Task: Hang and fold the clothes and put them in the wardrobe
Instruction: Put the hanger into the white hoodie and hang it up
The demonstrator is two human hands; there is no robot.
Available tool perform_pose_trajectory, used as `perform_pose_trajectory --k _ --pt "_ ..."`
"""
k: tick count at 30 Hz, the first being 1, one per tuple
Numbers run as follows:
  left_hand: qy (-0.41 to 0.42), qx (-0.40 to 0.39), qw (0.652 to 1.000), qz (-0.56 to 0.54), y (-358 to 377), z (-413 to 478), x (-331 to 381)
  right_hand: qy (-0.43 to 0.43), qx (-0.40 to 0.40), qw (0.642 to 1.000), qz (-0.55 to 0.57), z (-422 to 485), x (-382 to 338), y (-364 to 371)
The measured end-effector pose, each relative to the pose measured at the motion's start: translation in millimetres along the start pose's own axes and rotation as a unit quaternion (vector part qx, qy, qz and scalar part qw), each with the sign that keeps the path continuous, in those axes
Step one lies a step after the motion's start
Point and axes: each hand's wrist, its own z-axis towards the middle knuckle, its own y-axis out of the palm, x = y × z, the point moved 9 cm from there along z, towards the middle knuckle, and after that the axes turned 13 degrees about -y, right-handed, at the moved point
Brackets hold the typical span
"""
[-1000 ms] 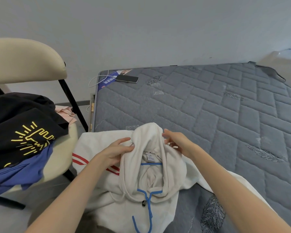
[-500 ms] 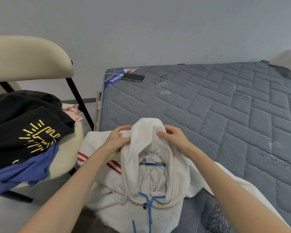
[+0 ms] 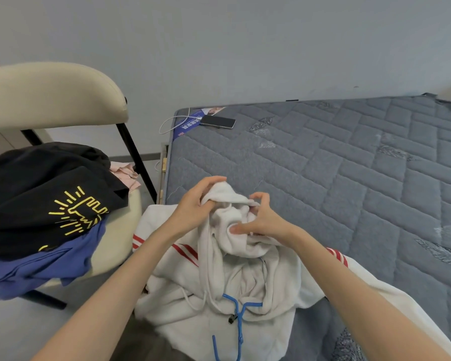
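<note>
A white hoodie [image 3: 229, 303] with red sleeve stripes lies at the near corner of the grey mattress [image 3: 336, 165]. A blue hanger [image 3: 238, 319] sits inside its neck, with the hook sticking out toward me. My left hand [image 3: 193, 204] grips the top of the hood from the left. My right hand [image 3: 261, 222] pinches the hood fabric from the right, thumb pressed into the fold. The hood is bunched and folded over between both hands.
A cream chair [image 3: 50, 100] at the left holds a pile: a black shirt with a yellow print [image 3: 50, 199], a blue garment [image 3: 42, 267] and a pink one [image 3: 124, 173]. A phone [image 3: 218, 121] on a cable lies at the mattress's far corner.
Both hands have folded the hood's tip down toward the neck, covering the label. The camera has shifted left.
</note>
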Motion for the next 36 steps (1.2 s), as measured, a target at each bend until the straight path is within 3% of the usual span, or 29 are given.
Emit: perform_pose_trajectory --k 3,6,8,10,13,15,18,20,23,24,26,28,31,33,36 --pt "0.024 -0.019 0.999 -0.018 1 -4 19 -0.021 0.066 0.982 -0.177 10 -4 -9" --pt "0.048 0.013 0.999 -0.008 -10 -8 34 -0.052 0.217 0.896 -0.384 1 -27 -39" --pt "0.057 0.058 0.997 -0.002 -24 -10 36 -0.134 0.315 0.853 -0.394 -13 -47 -57" --pt "0.064 0.092 0.993 0.02 -34 -12 32 -0.19 0.381 0.832 -0.355 -25 -63 -75" --pt "0.059 0.154 0.983 0.083 -44 -12 19 -0.223 0.427 0.8 -0.359 -35 -90 -91" --pt "0.039 0.207 0.96 0.182 -44 -14 13 -0.223 0.412 0.799 -0.376 -33 -97 -91" --pt "0.088 0.285 0.903 0.31 -28 -23 36 -0.207 0.379 0.841 -0.325 -27 -95 -93" --pt "0.174 0.258 0.901 0.303 -1 -30 64 -0.22 0.348 0.862 -0.295 -21 -100 -92" --pt "0.388 0.129 0.81 0.42 74 -50 81 -0.259 0.302 0.873 -0.281 -12 -112 -91" --pt "0.389 0.091 0.799 0.449 93 -48 68 -0.263 0.297 0.873 -0.284 -10 -115 -91" --pt "0.258 0.077 0.846 0.461 104 -20 36 -0.261 0.297 0.878 -0.269 -9 -116 -93" --pt "0.104 0.015 0.888 0.448 110 1 7 -0.261 0.293 0.888 -0.239 -9 -120 -93" --pt "-0.089 -0.132 0.878 0.451 117 13 -38 -0.281 0.298 0.888 -0.209 -14 -138 -97" --pt "-0.142 -0.165 0.867 0.447 115 14 -51 -0.292 0.309 0.881 -0.208 -17 -149 -101" --pt "-0.137 -0.177 0.876 0.426 120 8 -43 -0.276 0.314 0.877 -0.238 -9 -148 -101"
